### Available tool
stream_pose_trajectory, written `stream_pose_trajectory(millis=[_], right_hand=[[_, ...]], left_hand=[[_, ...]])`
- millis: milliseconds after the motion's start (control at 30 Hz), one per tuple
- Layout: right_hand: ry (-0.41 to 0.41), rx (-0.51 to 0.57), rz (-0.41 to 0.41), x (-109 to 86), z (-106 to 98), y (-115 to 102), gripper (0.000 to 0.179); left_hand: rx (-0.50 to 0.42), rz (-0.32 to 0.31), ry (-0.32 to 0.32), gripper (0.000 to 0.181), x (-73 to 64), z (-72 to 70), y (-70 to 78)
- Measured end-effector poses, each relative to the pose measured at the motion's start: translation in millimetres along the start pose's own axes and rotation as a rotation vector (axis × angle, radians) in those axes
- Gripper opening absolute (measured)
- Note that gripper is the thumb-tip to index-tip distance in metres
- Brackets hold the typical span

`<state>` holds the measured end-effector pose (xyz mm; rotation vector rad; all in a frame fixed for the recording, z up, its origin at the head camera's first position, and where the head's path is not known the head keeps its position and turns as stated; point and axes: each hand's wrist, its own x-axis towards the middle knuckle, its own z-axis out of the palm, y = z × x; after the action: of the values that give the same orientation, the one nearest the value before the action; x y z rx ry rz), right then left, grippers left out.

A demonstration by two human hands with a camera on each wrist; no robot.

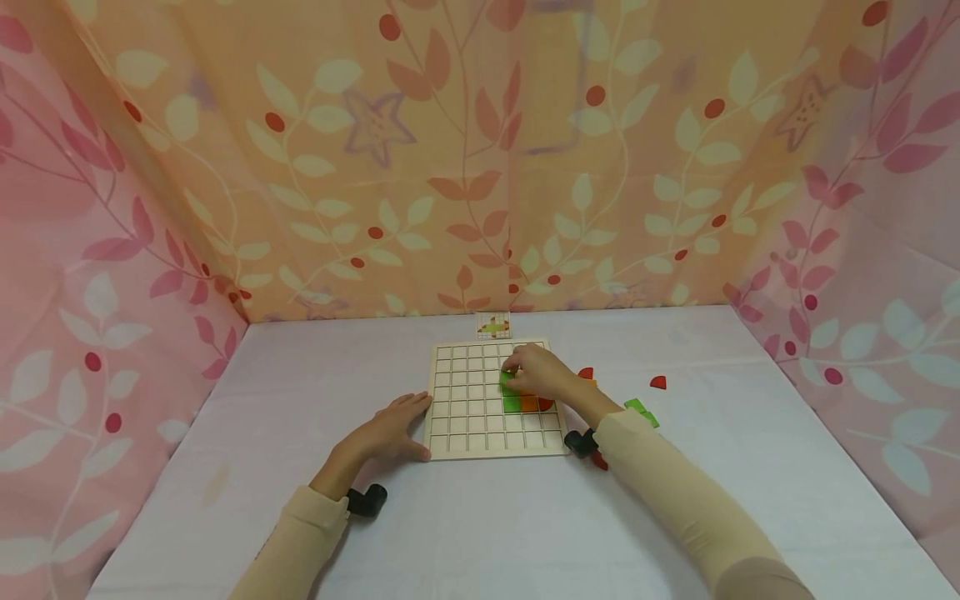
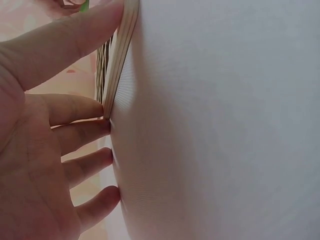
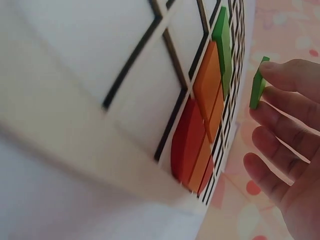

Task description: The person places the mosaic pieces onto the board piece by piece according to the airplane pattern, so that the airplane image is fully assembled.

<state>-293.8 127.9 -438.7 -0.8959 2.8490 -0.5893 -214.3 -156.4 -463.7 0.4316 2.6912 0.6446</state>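
Observation:
A pale wooden grid board (image 1: 459, 427) lies flat on the table. My left hand (image 1: 392, 429) touches its left edge with fingers spread and fairly straight; in the left wrist view the thumb (image 2: 75, 47) lies along the board's side. Above the board's right half, my right hand (image 1: 543, 372) pinches a small green tile (image 3: 258, 82) between thumb and fingers, clear of the grid in the right wrist view. Set in the grid below it are green (image 3: 223, 47), orange (image 3: 206, 82) and red pieces (image 3: 184, 142). The right hand partly hides these pieces in the head view.
A small pattern card (image 1: 492, 327) lies beyond the board's far edge. Right of the board are loose green tiles (image 1: 641, 412), a red rounded piece (image 1: 658, 382) and another red piece (image 1: 587, 372). One more red piece (image 1: 600, 461) lies by the right wrist. Patterned curtains (image 1: 465, 167) enclose the white table.

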Motion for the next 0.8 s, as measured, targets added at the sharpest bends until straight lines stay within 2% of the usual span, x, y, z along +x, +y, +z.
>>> stream_pose_trajectory(millis=[400,800], right_hand=[[-0.038,-0.028,-0.026,13.1,8.8,-8.4,0.022],[-0.08,-0.083,-0.038,15.8,16.6,-15.2,0.021]], left_hand=[[0.001,0.001,-0.002,0.093,-0.5,-0.4,0.9],[0.015,0.002,-0.006,0.093,0.3,-1.4,1.2]])
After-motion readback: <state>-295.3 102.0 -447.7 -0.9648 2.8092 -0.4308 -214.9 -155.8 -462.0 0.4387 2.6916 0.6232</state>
